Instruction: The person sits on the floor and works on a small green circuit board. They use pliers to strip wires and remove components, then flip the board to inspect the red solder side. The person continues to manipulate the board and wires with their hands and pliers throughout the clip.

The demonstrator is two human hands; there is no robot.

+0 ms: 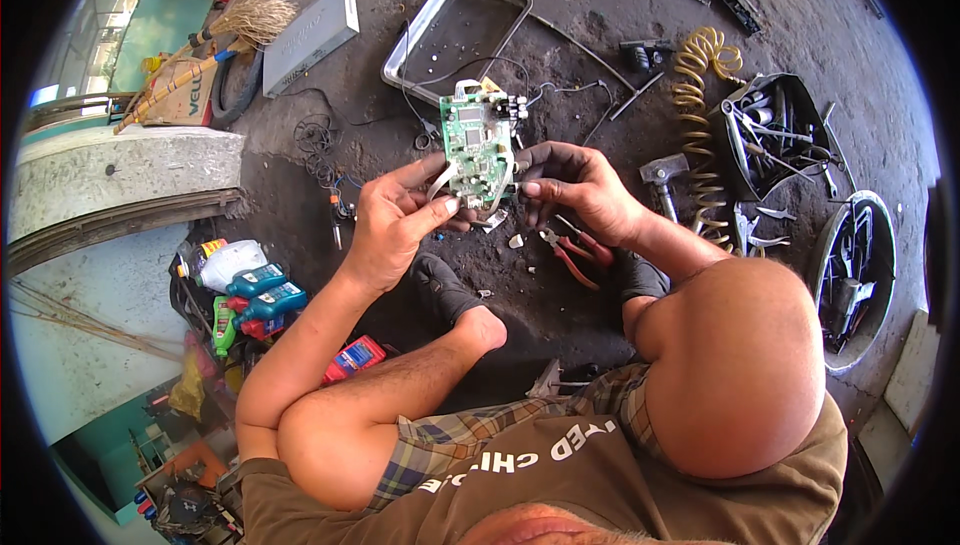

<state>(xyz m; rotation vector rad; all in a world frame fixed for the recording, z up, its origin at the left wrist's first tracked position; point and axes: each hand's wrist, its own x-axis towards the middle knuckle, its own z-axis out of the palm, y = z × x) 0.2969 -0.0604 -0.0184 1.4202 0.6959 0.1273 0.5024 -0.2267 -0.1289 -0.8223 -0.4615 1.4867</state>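
Note:
A green circuit board (474, 145) is held up in front of me, above the dark ground. White ribbon cables hang at its lower part, and black and white connectors line its top edge. My left hand (405, 215) grips the lower left corner between thumb and fingers. With thumb and bent fingers, my right hand (570, 190) pinches the board's lower right edge; some of its fingertips are hidden behind the board. Just below the right hand lie red-handled pliers (572, 257) on the ground.
Beyond the board rests a metal tray (462, 20) with small parts. To the right are a hammer (660, 177), a yellow coiled hose (690, 95), a tool container (735, 145) and a round tub (857, 330). Bottles (265, 295) stand left; a grey box (312, 37) lies far left.

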